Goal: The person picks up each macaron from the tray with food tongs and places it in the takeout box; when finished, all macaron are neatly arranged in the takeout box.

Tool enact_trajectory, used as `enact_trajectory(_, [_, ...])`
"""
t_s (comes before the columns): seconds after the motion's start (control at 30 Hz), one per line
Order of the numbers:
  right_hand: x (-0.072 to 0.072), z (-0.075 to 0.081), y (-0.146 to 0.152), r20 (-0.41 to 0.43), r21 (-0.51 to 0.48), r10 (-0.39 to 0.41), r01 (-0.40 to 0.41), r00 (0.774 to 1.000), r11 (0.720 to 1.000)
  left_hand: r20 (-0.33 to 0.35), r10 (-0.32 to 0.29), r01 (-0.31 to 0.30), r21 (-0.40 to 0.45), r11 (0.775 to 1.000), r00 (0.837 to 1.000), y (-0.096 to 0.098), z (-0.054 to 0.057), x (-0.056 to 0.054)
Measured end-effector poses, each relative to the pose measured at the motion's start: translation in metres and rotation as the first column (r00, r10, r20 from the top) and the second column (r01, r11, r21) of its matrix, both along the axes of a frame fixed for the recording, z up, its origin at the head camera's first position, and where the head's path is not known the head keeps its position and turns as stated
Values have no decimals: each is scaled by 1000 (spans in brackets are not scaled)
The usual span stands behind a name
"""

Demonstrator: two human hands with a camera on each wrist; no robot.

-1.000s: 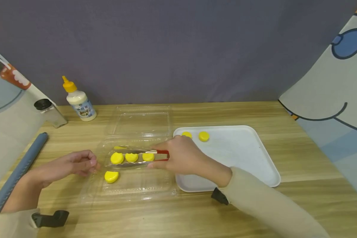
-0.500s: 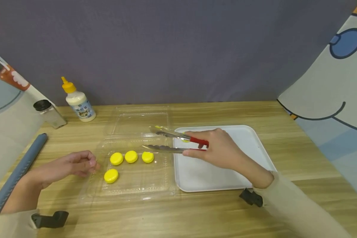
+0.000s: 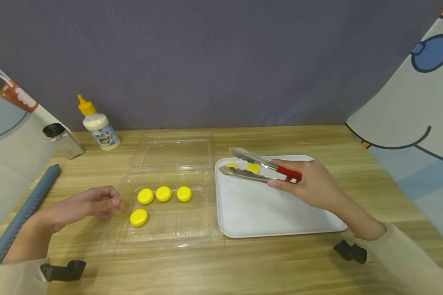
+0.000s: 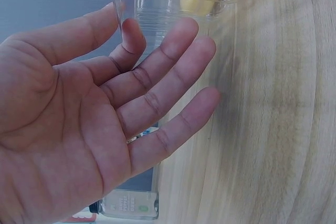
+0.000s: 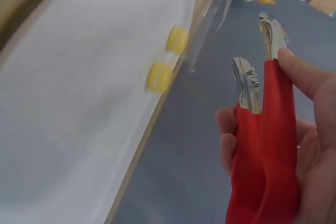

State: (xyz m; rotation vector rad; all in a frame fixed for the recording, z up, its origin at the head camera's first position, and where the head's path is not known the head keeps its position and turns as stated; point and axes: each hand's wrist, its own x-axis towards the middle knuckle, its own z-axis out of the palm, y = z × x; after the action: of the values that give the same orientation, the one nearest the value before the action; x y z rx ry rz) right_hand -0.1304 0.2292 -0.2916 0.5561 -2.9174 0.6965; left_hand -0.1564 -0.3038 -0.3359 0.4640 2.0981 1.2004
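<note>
My right hand (image 3: 313, 184) grips metal tongs (image 5: 265, 145) by their red handles. The tongs' arms are spread above the back-left part of a white tray (image 3: 273, 217), with nothing between the tips. Two yellow macarons (image 5: 159, 76) sit in the tray, partly behind the tongs in the head view. To the left lies a clear plastic container (image 3: 170, 233) with its lid (image 3: 177, 151) folded back. Several yellow macarons (image 3: 163, 194) rest in it. My left hand (image 4: 105, 93) pinches the container's left rim between thumb and index finger, other fingers extended.
Behind the left hand stand a squeeze bottle (image 3: 102, 131) with a yellow cap and a black-capped jar (image 3: 64, 141). A grey-blue roll (image 3: 26, 209) lies along the left side. A dark grey wall (image 3: 221, 65) borders the wooden table (image 3: 243, 266) at the back.
My right hand has carried the tongs from over the macarons in the container rightward to above the tray. The tongs have spread wider. The left hand stays at the rim.
</note>
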Motion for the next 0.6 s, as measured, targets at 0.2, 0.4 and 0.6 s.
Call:
enact_trajectory(0.2, [1,-8,20,-18,18,-81,81,997,997,10,7,-7,-17,1000,1000,0,2,0])
enact_trajectory(0.4, [-1,-19,32,-73,94,-119,126,990,988,13,5,-4,-25,1000,1000,1,2,1])
enact_trajectory(0.6, [-4,-33,41,-103,99,-143,153,984,983,23,4,-4,-15,1000,1000,1,2,0])
